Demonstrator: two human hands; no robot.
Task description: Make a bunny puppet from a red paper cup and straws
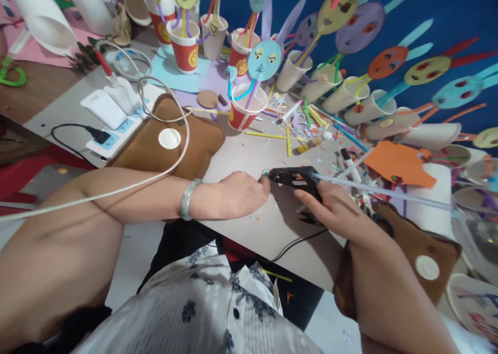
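Note:
My right hand point(330, 206) is wrapped round a black hot glue gun point(298, 179), with a long clear glue stick point(373, 189) running out of its back. The gun's nozzle points left and meets the fingertips of my left hand point(245, 193). Those fingers are pinched on a small piece, pale blue at its edge and mostly hidden by the fingers and nozzle. Just beyond stands a red and white paper cup point(246, 116) with a blue paper face point(265, 59) with long ears rising from it.
Several cups with paper faces, such as an orange face point(387, 62), line the blue wall. Paper scraps and a yellow glue tube point(308, 146) lie mid-table. A power strip point(116, 136) and white cable point(185, 136) are at left. Brown cushions point(194, 141) flank the work area.

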